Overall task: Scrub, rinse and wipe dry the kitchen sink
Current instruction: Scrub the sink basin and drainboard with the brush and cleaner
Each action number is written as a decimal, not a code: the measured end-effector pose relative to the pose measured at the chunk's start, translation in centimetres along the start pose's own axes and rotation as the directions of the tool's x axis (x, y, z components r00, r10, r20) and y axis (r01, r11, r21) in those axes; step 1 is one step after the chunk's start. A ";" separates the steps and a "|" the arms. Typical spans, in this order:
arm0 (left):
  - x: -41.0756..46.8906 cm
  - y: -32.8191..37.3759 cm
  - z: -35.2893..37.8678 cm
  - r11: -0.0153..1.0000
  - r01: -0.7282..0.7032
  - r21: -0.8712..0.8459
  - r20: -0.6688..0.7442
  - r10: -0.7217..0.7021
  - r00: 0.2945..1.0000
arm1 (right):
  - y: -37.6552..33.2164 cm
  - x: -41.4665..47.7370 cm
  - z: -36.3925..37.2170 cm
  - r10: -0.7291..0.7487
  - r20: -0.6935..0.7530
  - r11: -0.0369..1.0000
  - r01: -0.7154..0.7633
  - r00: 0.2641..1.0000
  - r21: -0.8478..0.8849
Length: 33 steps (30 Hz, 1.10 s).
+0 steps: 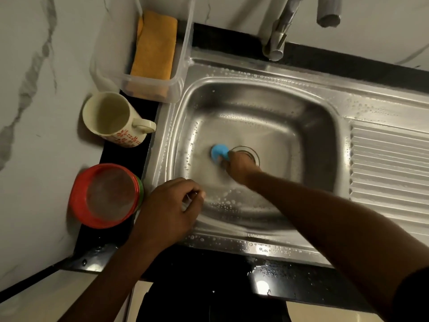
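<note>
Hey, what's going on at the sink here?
A person is scrubbing the steel sink. The right hand grips a blue scrubber pressed on the basin floor, right beside the drain. The left hand is at the near left rim with its fingers curled; whether it holds anything is unclear. The basin and rim are wet with droplets. An orange cloth lies unused in a clear tub at the back left.
</note>
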<state>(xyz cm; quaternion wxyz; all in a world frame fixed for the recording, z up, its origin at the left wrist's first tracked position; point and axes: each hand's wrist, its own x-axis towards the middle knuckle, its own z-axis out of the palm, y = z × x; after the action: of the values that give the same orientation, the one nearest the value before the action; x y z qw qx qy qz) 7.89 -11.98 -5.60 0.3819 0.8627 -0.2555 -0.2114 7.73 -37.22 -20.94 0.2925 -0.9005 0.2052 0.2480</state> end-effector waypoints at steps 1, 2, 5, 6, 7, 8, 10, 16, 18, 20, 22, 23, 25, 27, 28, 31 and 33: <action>0.0 0.0 0.1 1.000 -0.004 0.003 0.001 0.004 1.000 | 0.7 -2.2 1.1 -0.035 0.094 0.999 0.038 0.995 -0.026; 0.1 0.1 0.2 1.000 -0.012 0.008 0.001 0.012 1.000 | 1.7 -4.2 1.7 -0.066 0.201 0.996 0.078 0.977 -0.052; 0.3 0.2 0.5 0.999 -0.029 0.015 0.016 0.029 0.999 | 3.9 -7.6 0.4 -0.079 0.444 0.944 0.210 0.893 -0.255; 0.4 0.3 0.6 1.000 -0.026 0.013 0.025 0.026 0.999 | 4.4 -7.4 -0.6 -0.073 0.497 0.915 0.255 0.865 -0.311; 0.5 0.4 0.6 1.000 -0.023 0.011 0.035 0.023 0.999 | 4.7 -6.9 -1.6 -0.078 0.531 0.892 0.297 0.844 -0.341; 0.5 0.4 0.6 1.000 -0.021 0.011 0.042 0.021 0.999 | 4.8 -6.2 -2.2 -0.083 0.533 0.876 0.316 0.842 -0.364; 0.7 0.4 0.8 1.000 -0.022 0.014 0.046 0.021 0.999 | 4.0 -4.6 -2.3 -0.111 0.418 0.900 0.269 0.901 -0.342; 0.8 0.3 1.5 1.000 -0.026 0.013 0.064 0.025 0.998 | 2.1 -3.1 0.0 -0.139 0.302 0.967 0.195 0.943 -0.162; 0.9 0.4 1.5 1.000 -0.023 0.005 0.054 0.023 0.998 | 3.6 -5.6 -0.7 -0.131 0.489 0.944 0.259 0.863 -0.204; 1.0 0.6 1.5 1.000 -0.030 0.004 0.055 0.030 0.998 | 5.4 -7.4 -3.1 -0.048 0.649 0.897 0.318 0.759 -0.306; 1.1 0.8 1.5 0.999 -0.035 0.007 0.065 0.035 0.997 | 7.1 -7.0 -6.1 0.062 0.704 0.817 0.369 0.708 -0.443; 1.1 0.9 1.5 0.999 -0.036 0.013 0.068 0.035 0.997 | 7.7 -6.3 -7.4 0.099 0.668 0.791 0.349 0.737 -0.503; 1.3 0.9 1.6 0.999 -0.031 0.015 0.067 0.030 0.997 | 8.6 -5.1 -8.7 0.071 0.499 0.801 0.248 0.864 -0.545; 1.4 1.0 1.7 0.999 -0.033 0.007 0.058 0.032 0.998 | 8.5 -4.6 -7.7 0.012 0.342 0.872 0.158 0.939 -0.463; 1.4 1.0 1.8 0.999 -0.035 0.005 0.059 0.035 0.998 | 8.3 -4.9 -6.9 0.024 0.341 0.910 0.121 0.940 -0.397; 1.4 1.2 2.1 0.999 -0.044 0.014 0.072 0.043 0.996 | 8.0 -6.9 -5.0 0.039 0.577 0.904 0.218 0.816 -0.368; 1.5 1.3 2.1 0.999 -0.042 0.015 0.072 0.041 0.997 | 8.0 -8.4 -4.8 0.067 0.665 0.847 0.310 0.744 -0.432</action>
<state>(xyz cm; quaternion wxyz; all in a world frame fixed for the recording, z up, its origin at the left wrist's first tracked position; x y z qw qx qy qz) 7.54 -14.77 -6.19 0.3695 0.8522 -0.2889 -0.2321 -1.50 -44.35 -16.21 0.1091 -0.8108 -0.0469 0.5732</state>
